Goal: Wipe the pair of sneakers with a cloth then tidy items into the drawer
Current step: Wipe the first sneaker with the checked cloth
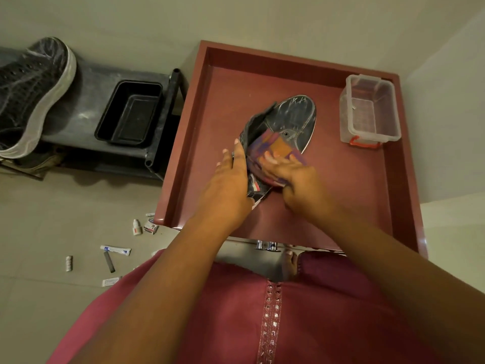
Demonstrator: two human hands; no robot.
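A dark sneaker (291,119) lies sole-up in the middle of the open red drawer (404,179). My left hand (228,179) holds its side near the heel. My right hand (294,174) presses a purple and orange checked cloth (273,148) against the sole with fingers spread. The other dark sneaker (34,93), with a white sole edge, stands on a grey shelf (86,82) at the far left.
A clear plastic box (370,109) with a red clip sits in the drawer's back right corner. A black tray (130,114) rests on the shelf. Small tubes, bottles and packets (115,249) lie scattered on the tiled floor at lower left.
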